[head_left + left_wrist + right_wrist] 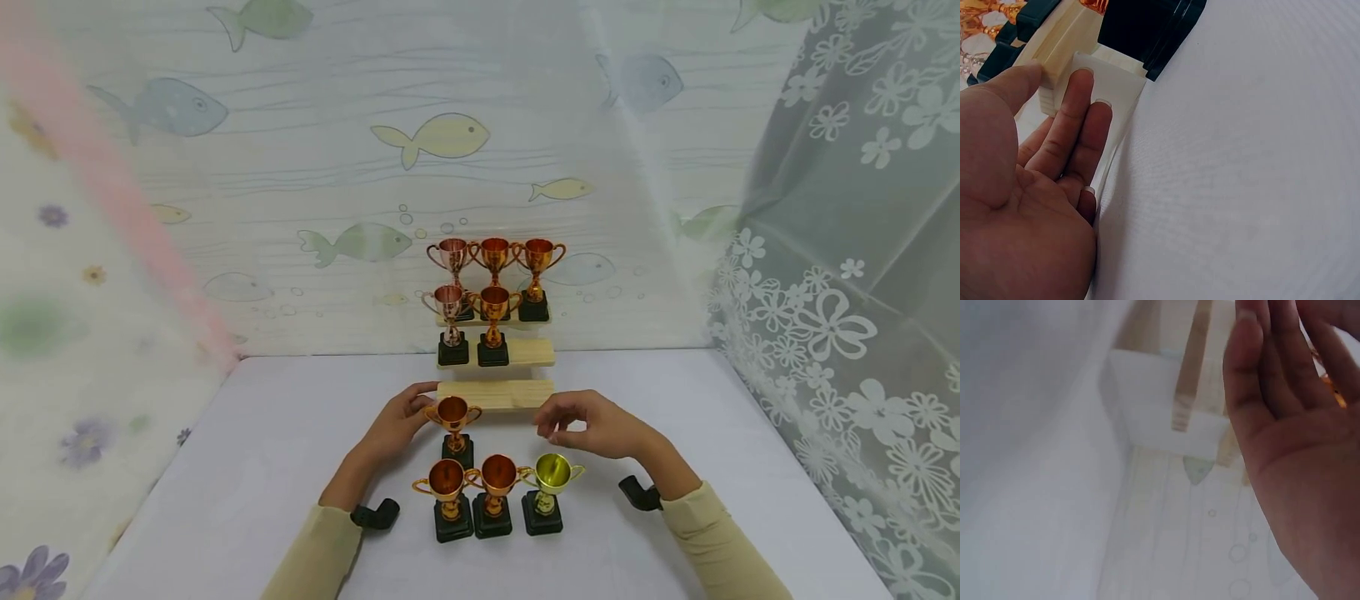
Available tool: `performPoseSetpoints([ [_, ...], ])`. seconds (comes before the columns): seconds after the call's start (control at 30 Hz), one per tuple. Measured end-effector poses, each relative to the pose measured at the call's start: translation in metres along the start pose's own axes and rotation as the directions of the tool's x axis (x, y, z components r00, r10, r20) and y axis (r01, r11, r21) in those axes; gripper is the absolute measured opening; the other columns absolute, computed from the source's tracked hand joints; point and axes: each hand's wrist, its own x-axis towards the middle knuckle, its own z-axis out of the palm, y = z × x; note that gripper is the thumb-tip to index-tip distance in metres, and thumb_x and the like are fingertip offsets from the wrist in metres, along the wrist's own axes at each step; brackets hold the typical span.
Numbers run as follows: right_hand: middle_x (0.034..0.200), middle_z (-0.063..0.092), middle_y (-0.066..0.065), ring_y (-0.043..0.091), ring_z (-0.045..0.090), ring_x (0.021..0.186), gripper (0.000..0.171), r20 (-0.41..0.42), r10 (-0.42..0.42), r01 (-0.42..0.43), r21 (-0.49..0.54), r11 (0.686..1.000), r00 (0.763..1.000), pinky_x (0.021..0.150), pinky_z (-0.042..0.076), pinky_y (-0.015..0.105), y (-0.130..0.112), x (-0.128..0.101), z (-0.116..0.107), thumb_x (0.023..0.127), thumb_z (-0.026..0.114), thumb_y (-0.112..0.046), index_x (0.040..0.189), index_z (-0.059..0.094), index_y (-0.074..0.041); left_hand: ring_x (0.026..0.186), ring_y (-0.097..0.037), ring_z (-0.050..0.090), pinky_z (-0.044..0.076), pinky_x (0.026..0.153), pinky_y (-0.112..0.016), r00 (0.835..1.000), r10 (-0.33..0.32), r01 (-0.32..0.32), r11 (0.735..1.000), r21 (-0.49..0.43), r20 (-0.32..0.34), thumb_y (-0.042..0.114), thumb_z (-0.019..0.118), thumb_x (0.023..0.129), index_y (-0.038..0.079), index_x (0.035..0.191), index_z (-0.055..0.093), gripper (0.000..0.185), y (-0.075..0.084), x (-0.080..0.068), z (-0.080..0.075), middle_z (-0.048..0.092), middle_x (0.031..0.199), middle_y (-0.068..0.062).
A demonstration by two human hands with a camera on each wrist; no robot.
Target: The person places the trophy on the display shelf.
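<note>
A three-step wooden stand (495,394) sits against the back wall. Its top step holds three copper trophies (495,260), its middle step holds two (472,312), and its bottom step is bare. A copper trophy (453,425) on a black base stands on the table just in front of the stand. My left hand (420,408) is beside that cup, fingers straight, the thumb by the bottom step's left end. The left wrist view shows my left hand (1060,81) flat against the wood (1116,81), near a black base (1141,28). My right hand (551,421) hovers at the step's right end and holds nothing; its palm (1285,425) faces the wood (1188,381).
Three more trophies stand in a row near me: two copper (446,492) (495,487) and one yellow-green (551,482). The white table (262,467) is enclosed by a fish-print wall (300,167) behind and a floral lace curtain (840,317) on the right.
</note>
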Motion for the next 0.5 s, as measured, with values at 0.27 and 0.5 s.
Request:
performPoseSetpoints([
  [0.27, 0.12, 0.073, -0.004, 0.013, 0.067, 0.103, 0.042, 0.257, 0.066, -0.057, -0.041, 0.998, 0.964, 0.09, 0.058, 0.035, -0.002, -0.014, -0.001, 0.091, 0.077, 0.003, 0.129, 0.07, -0.013, 0.113, -0.015, 0.068, 0.046, 0.099, -0.022, 1.0, 0.016, -0.016, 1.0, -0.007, 0.012, 0.016, 0.061, 0.109, 0.01, 0.156, 0.049, 0.049, -0.002, 0.0, 0.0, 0.075, 0.12, -0.009],
  [0.5, 0.111, 0.071, -0.008, 0.008, 0.061, 0.095, 0.04, 0.293, 0.049, -0.037, -0.047, 0.998, 0.955, 0.084, 0.053, 0.029, 0.0, -0.017, 0.007, 0.09, 0.085, -0.02, 0.126, 0.069, -0.021, 0.112, -0.013, 0.068, 0.046, 0.098, -0.023, 1.0, 0.019, -0.019, 1.0, -0.002, 0.003, 0.017, 0.06, 0.11, 0.008, 0.156, 0.048, 0.049, -0.001, -0.001, 0.0, 0.075, 0.121, -0.01],
])
